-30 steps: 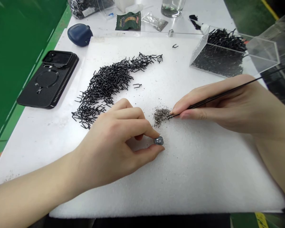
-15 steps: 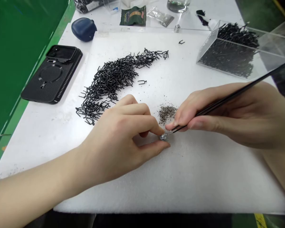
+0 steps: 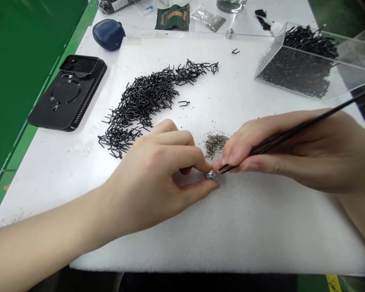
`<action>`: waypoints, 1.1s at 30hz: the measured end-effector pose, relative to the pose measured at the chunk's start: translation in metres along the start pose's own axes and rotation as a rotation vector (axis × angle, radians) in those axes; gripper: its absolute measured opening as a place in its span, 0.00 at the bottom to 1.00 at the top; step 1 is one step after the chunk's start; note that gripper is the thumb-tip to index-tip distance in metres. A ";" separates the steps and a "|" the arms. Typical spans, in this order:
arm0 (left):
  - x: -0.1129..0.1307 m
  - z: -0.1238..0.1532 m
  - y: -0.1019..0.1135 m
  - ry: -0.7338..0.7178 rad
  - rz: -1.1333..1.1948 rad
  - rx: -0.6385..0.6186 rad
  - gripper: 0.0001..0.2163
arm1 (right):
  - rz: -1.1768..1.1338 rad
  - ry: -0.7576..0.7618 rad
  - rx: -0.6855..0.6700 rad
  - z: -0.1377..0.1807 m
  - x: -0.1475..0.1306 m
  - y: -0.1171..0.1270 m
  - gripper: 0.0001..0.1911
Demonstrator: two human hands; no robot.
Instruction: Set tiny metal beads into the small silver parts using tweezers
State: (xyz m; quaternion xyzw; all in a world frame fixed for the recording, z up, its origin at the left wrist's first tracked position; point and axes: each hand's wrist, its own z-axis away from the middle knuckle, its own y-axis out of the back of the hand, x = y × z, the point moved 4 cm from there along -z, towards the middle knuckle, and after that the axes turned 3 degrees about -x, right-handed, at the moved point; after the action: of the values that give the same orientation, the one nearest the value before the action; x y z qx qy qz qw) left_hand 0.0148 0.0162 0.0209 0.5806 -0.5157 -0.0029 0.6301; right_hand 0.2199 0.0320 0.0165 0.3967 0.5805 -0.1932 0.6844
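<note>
My left hand [image 3: 156,174] pinches a small shiny silver piece [image 3: 211,174] between thumb and index finger, low over the white foam sheet [image 3: 200,243]. In my right hand [image 3: 310,150] are slim black tweezers [image 3: 318,118], held like a pen, their tips at the silver piece. Fingers partly cover the piece, so its exact kind is unclear. Just beyond the fingertips lies a little heap of tiny metallic bits [image 3: 215,144]. A long pile of black fork-shaped parts [image 3: 149,95] spreads past my left hand, and a single black fork [image 3: 184,104] lies apart from it.
A clear box [image 3: 304,87] of black parts stands at the right. On the left lies a black phone [image 3: 68,93], with a dark blue rounded object [image 3: 108,35] beyond it. Toward the back are a green packet [image 3: 172,17], a clear bag [image 3: 209,18] and a glass [image 3: 231,5].
The whole view has shifted slightly. The rear of the tweezers sits a little lower, while their tips stay at the silver piece. My left hand keeps its pinch.
</note>
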 end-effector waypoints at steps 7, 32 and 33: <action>0.000 -0.001 -0.002 -0.014 -0.012 0.004 0.03 | 0.057 -0.017 0.020 0.002 0.000 0.001 0.06; -0.004 0.002 -0.004 -0.044 0.001 0.038 0.02 | 0.034 0.006 0.080 0.002 -0.002 0.003 0.07; -0.004 0.002 -0.004 -0.037 0.001 0.034 0.02 | 0.042 0.019 0.142 0.003 -0.003 0.006 0.06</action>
State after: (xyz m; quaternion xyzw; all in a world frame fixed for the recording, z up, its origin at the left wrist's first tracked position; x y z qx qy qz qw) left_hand 0.0143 0.0160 0.0155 0.5909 -0.5275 -0.0044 0.6104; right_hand 0.2252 0.0332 0.0217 0.4580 0.5634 -0.2157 0.6529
